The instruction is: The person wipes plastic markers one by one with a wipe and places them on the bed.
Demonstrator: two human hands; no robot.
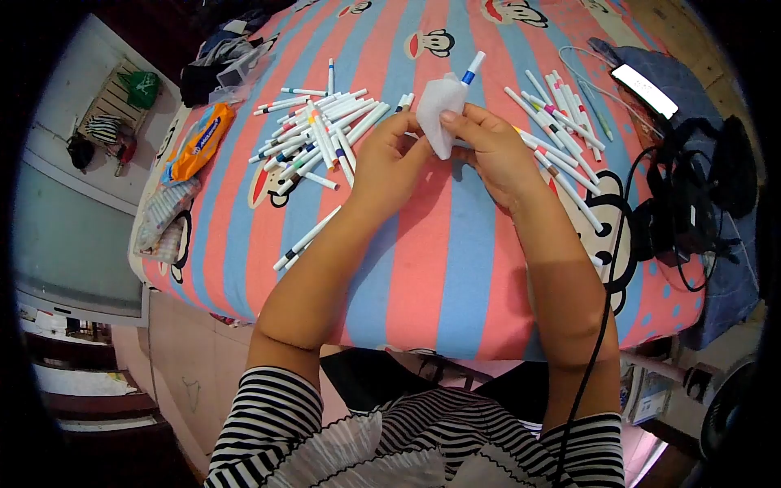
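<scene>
My left hand pinches the left edge of a white wipe held up over the bed. The fingers of my right hand are closed on the wipe's right side. A white marker with a blue band sticks up out of the wipe at the upper right; its lower part is hidden by the wipe and fingers. Left of my hands lies a loose pile of white markers with bands in various colours. Another spread of markers lies to the right of my right hand. Marker tips show just behind my left hand.
The bed has a pink-and-blue striped sheet. An orange packet lies at its left edge, near dark clothes. At the right are a lit phone, a white cable, a black bag and a black cord crossing my right arm.
</scene>
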